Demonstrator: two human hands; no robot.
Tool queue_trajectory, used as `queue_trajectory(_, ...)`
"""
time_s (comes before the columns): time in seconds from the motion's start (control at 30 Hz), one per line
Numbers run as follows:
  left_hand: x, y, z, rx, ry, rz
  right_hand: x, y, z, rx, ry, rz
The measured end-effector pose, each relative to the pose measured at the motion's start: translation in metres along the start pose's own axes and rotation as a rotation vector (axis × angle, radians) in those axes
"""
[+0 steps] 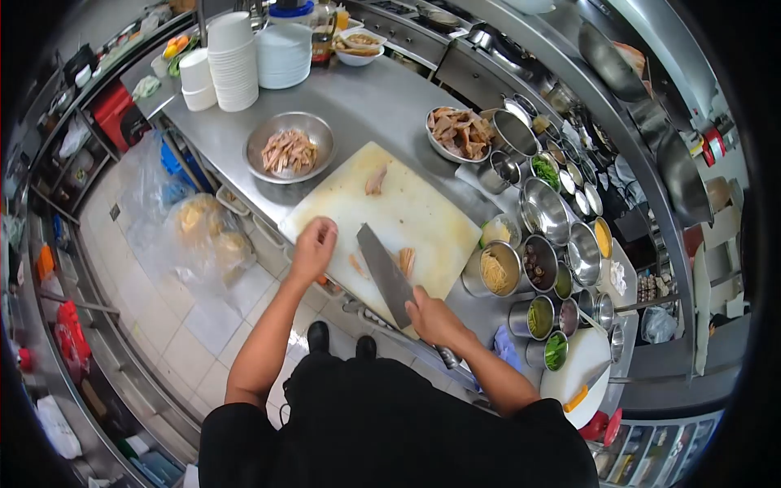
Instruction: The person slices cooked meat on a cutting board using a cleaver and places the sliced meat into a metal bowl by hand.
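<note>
My right hand [439,320] grips a cleaver [386,275], its broad blade slanting up and left over the white cutting board [447,220]. Beside the blade on its right lies a piece of meat [407,260], partly hidden by the cleaver. Small meat scraps [356,264] are on the blade's left. Over the board's left edge, my left hand [315,246] has its fingers curled closed; whether anything is inside them is hidden. Farther up the board rests another piece of meat [376,180]. A steel bowl [325,134] of cut meat strips [289,152] stands left of the board.
A bowl of larger meat pieces [462,132] sits behind the board. Steel containers, including one with pale shreds [495,271], crowd the right side. A yellow-handled knife [578,397] lies on a round white board [561,382]. Stacked white bowls [234,73] stand at back left.
</note>
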State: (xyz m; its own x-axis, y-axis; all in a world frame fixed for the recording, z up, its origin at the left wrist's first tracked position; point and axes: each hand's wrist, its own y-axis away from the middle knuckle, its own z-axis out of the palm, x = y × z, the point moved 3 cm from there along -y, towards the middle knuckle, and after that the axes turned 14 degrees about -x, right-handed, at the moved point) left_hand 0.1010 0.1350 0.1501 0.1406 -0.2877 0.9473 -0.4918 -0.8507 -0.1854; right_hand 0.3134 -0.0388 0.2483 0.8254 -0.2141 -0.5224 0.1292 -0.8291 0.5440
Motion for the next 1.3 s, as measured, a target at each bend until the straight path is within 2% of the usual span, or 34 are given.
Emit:
queue_trajectory(0.07,0.020,-0.031,-0.024,0.160,-0.092,-0.002,-0.008,0.006,-0.001,-0.080,0.007,-0.034)
queue_trajectory(0.13,0.019,-0.071,-0.029,0.191,-0.183,0.119,-0.012,0.004,0.003,-0.111,0.004,-0.039)
queue_trajectory(0.23,0.001,-0.122,-0.013,0.088,-0.236,0.170,-0.015,0.000,0.012,-0.191,0.055,-0.061)
queue_trajectory(0.3,-0.020,-0.149,0.005,-0.061,-0.271,0.007,-0.010,0.001,0.011,-0.176,0.017,-0.017)
queue_trajectory(0.33,-0.022,-0.156,0.011,-0.066,-0.277,0.012,-0.006,0.003,0.008,-0.168,-0.014,0.032)
queue_trajectory(0.4,-0.023,-0.168,0.022,-0.202,-0.463,-0.232,0.004,0.006,-0.001,-0.125,-0.041,0.111)
queue_trajectory(0.47,-0.012,-0.175,0.020,-0.287,-0.442,-0.287,0.016,0.010,-0.013,-0.084,-0.065,0.193)
queue_trajectory(0.57,-0.014,-0.169,0.005,-0.340,-0.368,-0.430,0.031,0.011,-0.020,-0.082,-0.186,0.278)
queue_trajectory(0.63,-0.023,-0.155,-0.001,-0.384,0.357,-0.284,0.032,0.009,-0.017,-0.084,-0.197,0.268)
queue_trajectory(0.67,-0.029,-0.146,-0.008,-0.367,0.348,-0.295,0.033,0.008,-0.016,-0.077,-0.203,0.271)
queue_trajectory(0.73,0.002,-0.119,-0.017,-0.386,0.528,-0.207,0.034,0.005,-0.016,-0.083,-0.187,0.252)
queue_trajectory(0.77,0.012,-0.106,-0.021,-0.370,0.521,-0.215,0.035,0.004,-0.016,-0.070,-0.176,0.250)
queue_trajectory(0.87,0.023,-0.075,-0.021,-0.296,0.456,-0.192,0.057,-0.007,-0.005,0.009,-0.103,0.122)
queue_trajectory(0.93,0.028,-0.057,-0.012,-0.276,0.334,-0.179,0.061,-0.011,-0.003,0.009,-0.092,0.097)
queue_trajectory(0.97,0.027,-0.045,-0.008,-0.262,0.087,-0.246,0.062,-0.013,-0.004,0.023,-0.084,0.082)
queue_trajectory(1.0,0.019,-0.034,-0.002,-0.264,0.101,-0.269,0.062,-0.013,-0.003,0.032,-0.078,0.073)
queue_trajectory(1.07,0.014,-0.014,0.010,-0.240,-0.435,0.253,0.064,-0.013,-0.004,0.009,-0.085,0.073)
queue_trajectory(1.13,0.016,0.004,0.016,-0.297,-0.476,0.187,0.056,-0.010,-0.009,-0.002,-0.091,0.064)
queue_trajectory(1.2,0.029,0.015,0.014,-0.230,-0.733,0.356,0.039,-0.001,-0.020,-0.085,-0.188,0.189)
queue_trajectory(1.3,0.029,0.026,0.008,-0.272,-0.680,0.280,0.029,0.005,-0.028,-0.128,-0.254,0.245)
